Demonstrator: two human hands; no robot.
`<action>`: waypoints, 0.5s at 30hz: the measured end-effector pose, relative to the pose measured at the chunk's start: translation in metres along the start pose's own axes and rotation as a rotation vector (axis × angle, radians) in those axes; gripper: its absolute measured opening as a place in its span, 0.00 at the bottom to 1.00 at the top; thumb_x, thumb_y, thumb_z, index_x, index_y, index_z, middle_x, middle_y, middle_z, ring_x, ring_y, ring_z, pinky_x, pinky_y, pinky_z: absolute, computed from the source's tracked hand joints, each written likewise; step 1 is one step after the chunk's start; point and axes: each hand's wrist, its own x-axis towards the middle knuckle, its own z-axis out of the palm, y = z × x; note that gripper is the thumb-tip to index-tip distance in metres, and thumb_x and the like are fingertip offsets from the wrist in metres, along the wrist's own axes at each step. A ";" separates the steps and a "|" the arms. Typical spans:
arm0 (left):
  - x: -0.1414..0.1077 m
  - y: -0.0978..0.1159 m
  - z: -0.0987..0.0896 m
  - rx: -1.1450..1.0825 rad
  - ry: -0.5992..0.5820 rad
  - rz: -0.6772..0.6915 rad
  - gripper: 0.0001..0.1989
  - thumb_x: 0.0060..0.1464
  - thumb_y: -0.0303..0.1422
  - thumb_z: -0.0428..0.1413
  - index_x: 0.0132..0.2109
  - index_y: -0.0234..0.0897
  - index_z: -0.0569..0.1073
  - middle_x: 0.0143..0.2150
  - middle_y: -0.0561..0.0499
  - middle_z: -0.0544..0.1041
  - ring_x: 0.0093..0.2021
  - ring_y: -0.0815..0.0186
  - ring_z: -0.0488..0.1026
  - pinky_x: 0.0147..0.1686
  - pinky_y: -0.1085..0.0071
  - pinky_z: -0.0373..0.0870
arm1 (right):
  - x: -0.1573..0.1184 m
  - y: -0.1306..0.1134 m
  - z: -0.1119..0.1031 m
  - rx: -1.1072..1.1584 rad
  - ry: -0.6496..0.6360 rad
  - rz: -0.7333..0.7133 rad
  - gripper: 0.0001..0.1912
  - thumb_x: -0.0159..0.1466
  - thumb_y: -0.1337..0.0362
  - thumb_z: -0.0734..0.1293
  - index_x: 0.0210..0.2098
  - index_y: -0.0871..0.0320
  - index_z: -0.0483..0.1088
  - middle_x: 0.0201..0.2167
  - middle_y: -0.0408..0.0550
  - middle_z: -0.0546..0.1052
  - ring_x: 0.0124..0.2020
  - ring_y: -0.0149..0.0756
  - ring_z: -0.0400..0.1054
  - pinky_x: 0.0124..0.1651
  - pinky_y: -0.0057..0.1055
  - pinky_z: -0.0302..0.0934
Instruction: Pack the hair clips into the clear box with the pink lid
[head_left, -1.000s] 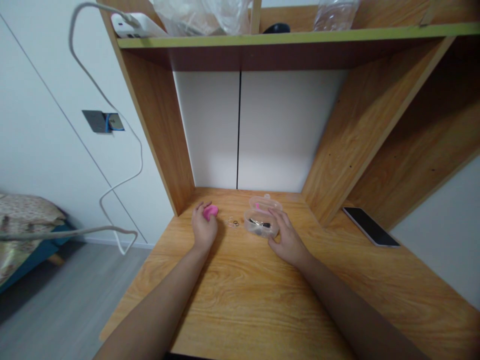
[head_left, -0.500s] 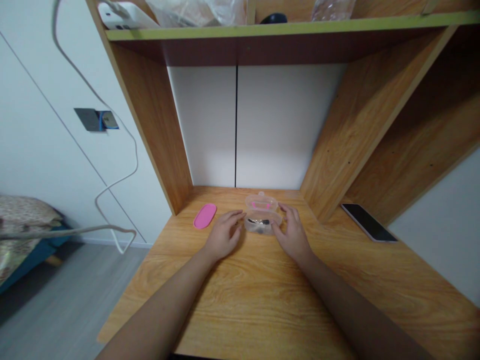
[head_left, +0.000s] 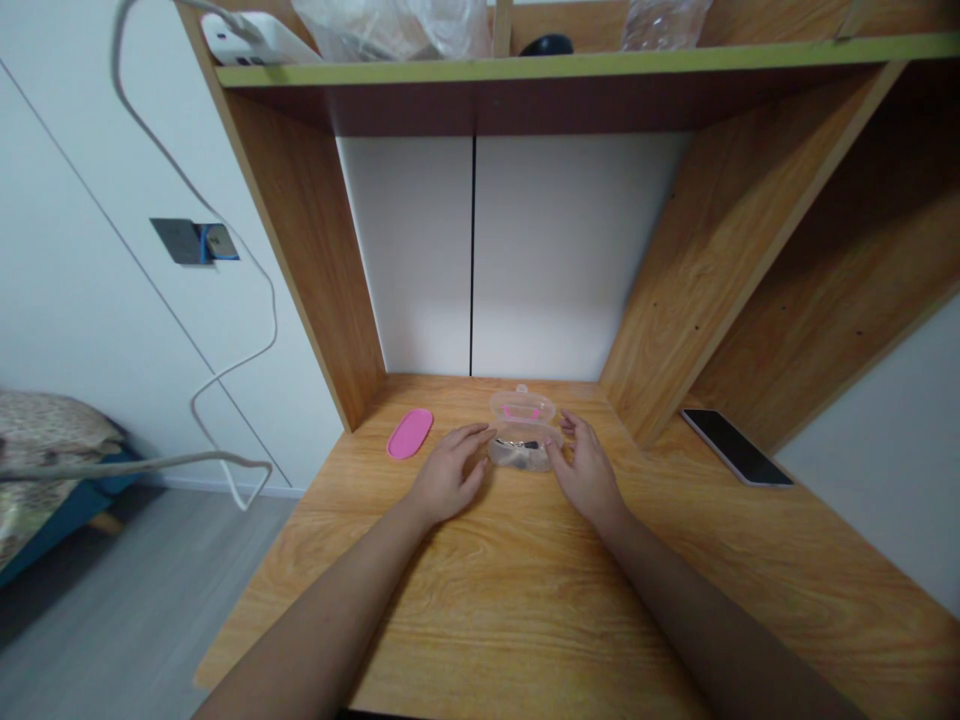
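Observation:
A small clear plastic case (head_left: 517, 460) stands on the desk with its see-through lid (head_left: 523, 405) tipped back, two pink marks showing on the lid. Inside lie small dark and shiny metal items (head_left: 525, 444), too small to name. My left hand (head_left: 448, 474) rests at the case's left side, fingers apart, its index fingertip at the rim. On the other side is my right hand (head_left: 587, 468), its thumb by the case's right edge and its fingers spread beside it. Whether the thumb touches the case I cannot tell. To the left of my left hand lies a pink oval tray or lid (head_left: 410, 433).
A dark-screened phone (head_left: 735, 447) lies at the right by the wooden divider (head_left: 660, 290). Overhead, a shelf (head_left: 495, 72) carries plastic bags (head_left: 420, 25) and a white power strip (head_left: 259, 38). A white cable (head_left: 271, 300) hangs at the left.
My right fingers have eased slightly away from the lid's edge, and my right thumb has shifted a little. My left hand and the case stay nearly where they were.

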 end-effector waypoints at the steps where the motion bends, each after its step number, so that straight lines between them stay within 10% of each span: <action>1: 0.000 -0.001 0.001 0.009 -0.010 0.005 0.24 0.61 0.30 0.53 0.64 0.43 0.69 0.64 0.43 0.72 0.64 0.54 0.68 0.65 0.52 0.65 | 0.000 0.000 0.000 -0.017 -0.017 0.031 0.28 0.68 0.54 0.63 0.64 0.58 0.59 0.55 0.61 0.74 0.55 0.53 0.71 0.59 0.53 0.66; 15: -0.002 -0.006 0.004 -0.077 -0.055 -0.121 0.35 0.64 0.37 0.56 0.73 0.40 0.52 0.61 0.39 0.73 0.59 0.54 0.73 0.60 0.53 0.70 | -0.002 -0.013 -0.005 0.187 -0.182 -0.051 0.33 0.67 0.59 0.65 0.70 0.50 0.54 0.59 0.54 0.74 0.57 0.48 0.72 0.61 0.50 0.65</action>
